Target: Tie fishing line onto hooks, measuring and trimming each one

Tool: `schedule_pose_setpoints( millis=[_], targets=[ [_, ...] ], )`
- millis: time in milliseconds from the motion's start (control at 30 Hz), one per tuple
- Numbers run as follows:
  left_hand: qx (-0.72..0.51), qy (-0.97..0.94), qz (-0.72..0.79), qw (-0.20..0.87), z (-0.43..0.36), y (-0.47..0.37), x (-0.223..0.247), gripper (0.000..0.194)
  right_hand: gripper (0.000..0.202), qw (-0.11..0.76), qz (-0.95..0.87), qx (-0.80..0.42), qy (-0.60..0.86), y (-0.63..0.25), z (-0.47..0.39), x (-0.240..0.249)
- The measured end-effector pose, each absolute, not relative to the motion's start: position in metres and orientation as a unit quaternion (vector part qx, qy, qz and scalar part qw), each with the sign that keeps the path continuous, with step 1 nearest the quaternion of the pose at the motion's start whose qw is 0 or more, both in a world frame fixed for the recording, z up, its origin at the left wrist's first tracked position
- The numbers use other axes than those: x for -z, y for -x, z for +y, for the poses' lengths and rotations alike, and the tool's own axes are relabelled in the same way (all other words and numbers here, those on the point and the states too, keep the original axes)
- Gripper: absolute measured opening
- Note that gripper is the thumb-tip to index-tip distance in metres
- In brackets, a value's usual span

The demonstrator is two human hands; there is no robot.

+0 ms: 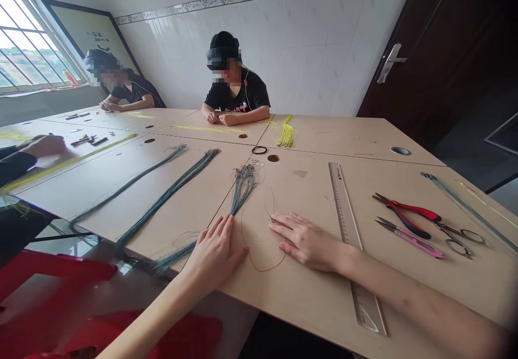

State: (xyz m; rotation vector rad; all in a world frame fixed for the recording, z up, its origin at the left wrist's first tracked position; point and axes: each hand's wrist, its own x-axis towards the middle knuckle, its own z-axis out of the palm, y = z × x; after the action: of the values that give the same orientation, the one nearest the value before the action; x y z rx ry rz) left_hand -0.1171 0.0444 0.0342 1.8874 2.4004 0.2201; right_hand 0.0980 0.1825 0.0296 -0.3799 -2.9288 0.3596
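My left hand (pixel 216 248) lies over a bundle of thin blue-grey cords (pixel 242 191), fingers stretched out together and thumb apart. The bundle's dark knotted ends fan out beyond my fingertips, and its tail (pixel 174 256) shows below the hand, toward the table edge. My right hand (pixel 305 238) rests flat on the table with fingers extended. Its fingertips touch a small dark end piece on a single thin cord (pixel 261 270), which curves in a loose loop between both hands. Whether the right fingers pinch the cord is hard to see.
Two more cord bundles (pixel 170 189) (pixel 133 178) lie left. To the right are a clear ruler (pixel 343 208), red-black pliers (pixel 408 216), pink snips (pixel 413 240) and scissors (pixel 461 235). Yellow cords (pixel 286 134) and a black ring (pixel 259 149) lie farther back. Several people sit around.
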Motion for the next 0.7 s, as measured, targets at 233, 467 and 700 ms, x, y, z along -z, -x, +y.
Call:
schedule_pose_setpoints(
  millis=[233, 467, 700],
  targets=[
    [-0.098, -0.610, 0.785, 0.046, 0.032, 0.073, -0.031, 0.065, 0.034, 0.138, -0.950, -0.132, 0.245, -0.079, 0.191, -0.050],
    [-0.110, -0.604, 0.780, 0.117, 0.026, 0.021, -0.046, 0.068, 0.043, 0.134, -0.913, -0.115, 0.367, 0.011, 0.212, -0.053],
    [-0.138, -0.609, 0.749, 0.220, 0.009, 0.017, -0.056, 0.067, 0.037, 0.096, -0.911, -0.092, 0.390, 0.013, 0.225, -0.043]
  ],
)
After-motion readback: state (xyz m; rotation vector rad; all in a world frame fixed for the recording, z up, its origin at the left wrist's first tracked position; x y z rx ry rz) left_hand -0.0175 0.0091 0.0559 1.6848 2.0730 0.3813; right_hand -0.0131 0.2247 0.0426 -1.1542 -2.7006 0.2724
